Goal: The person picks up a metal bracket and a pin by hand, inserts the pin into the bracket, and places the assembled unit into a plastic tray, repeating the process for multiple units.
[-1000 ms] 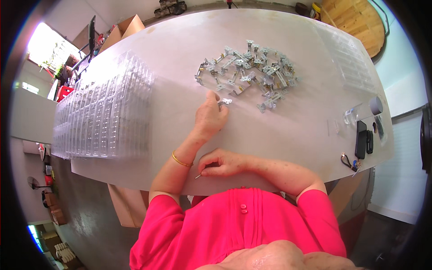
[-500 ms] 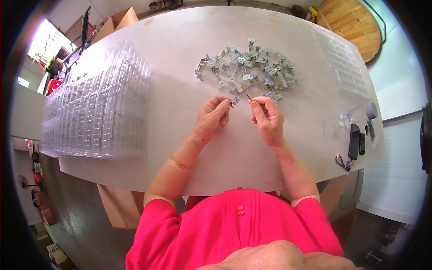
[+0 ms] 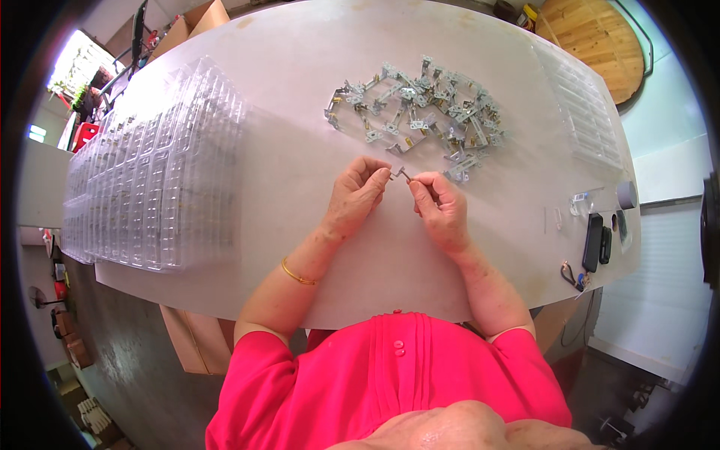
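Both hands meet at table centre — left hand (image 3: 358,193) and right hand (image 3: 441,207) each pinched on an end of one small metal part (image 3: 400,174), held just short of the heap of metal parts (image 3: 417,114). Step looks like fitting or checking one piece. Next likely calls for a fine fingertip turn — then a slot in the clear trays (image 3: 150,172) off the left hand.

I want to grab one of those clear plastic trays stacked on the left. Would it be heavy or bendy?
Probably light and a bit bendy: the clear plastic trays look thin and see-through, with moulded pockets. They may be slippery, since the surface looks glossy. Lifting one could drag its neighbours along, because they lie nested and overlapping on the white table.
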